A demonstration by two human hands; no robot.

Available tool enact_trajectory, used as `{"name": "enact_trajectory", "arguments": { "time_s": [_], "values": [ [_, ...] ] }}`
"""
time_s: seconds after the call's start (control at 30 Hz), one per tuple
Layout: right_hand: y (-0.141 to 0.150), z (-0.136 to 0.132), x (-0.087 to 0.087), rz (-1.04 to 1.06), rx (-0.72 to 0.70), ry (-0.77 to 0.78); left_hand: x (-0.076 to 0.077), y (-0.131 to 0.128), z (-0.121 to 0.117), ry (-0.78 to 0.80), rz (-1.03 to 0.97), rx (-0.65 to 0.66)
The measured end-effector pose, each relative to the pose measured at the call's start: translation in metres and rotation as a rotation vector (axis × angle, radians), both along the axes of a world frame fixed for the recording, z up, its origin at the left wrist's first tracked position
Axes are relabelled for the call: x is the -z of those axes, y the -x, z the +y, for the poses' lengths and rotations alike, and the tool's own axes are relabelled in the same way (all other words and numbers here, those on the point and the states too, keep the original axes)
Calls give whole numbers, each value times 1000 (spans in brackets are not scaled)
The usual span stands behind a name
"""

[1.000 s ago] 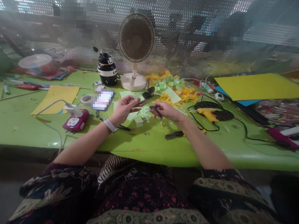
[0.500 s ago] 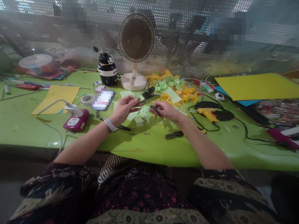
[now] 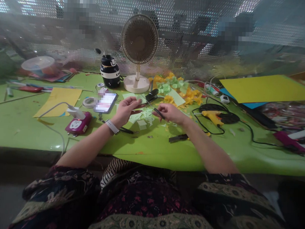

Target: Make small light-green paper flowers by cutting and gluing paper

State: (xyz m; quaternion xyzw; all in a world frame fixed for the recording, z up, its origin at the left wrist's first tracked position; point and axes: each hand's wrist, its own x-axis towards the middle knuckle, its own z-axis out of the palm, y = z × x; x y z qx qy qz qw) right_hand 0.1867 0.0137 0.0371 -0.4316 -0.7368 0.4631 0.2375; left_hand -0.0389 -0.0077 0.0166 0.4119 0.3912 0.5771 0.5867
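Observation:
My left hand (image 3: pixel 127 110) is closed, with thumb and fingers pinching a small light green paper piece (image 3: pixel 143 99). In my right hand (image 3: pixel 169 113) is a pair of scissors (image 3: pixel 158 112) with dark handles. Their thin blades point up and left toward the paper, close to my left fingertips. Below and between the hands lies a heap of light green paper scraps (image 3: pixel 147 116). Just beyond the blades sits a black stapler-like object (image 3: pixel 151 94). Behind it are green cut paper pieces (image 3: pixel 167 86) and orange paper pieces (image 3: pixel 193 95).
A fan (image 3: pixel 136 83) and a black bottle (image 3: pixel 110 73) stand at the back. On the left are a phone (image 3: pixel 106 103), a purple power socket (image 3: pixel 79 123) and yellow paper (image 3: pixel 59 99). A yellow glue gun (image 3: pixel 213 116) with its cord and a dark-bladed tool (image 3: pixel 178 138) lie right.
The scissor blades looked spread apart earlier; now they show as one thin line. Both hands stay in nearly the same place, and the view has shifted very slightly.

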Motion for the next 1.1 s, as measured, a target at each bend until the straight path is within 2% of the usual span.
{"name": "enact_trajectory", "arguments": {
  "time_s": [0.53, 1.1],
  "values": [
    [-2, 3, 3, 12, -22, -11, 4, 2, 3, -52, 49, 46],
    [0, 0, 1, -25, -2, 4, 7, 7, 9, -51, 36, -19]
  ]
}}
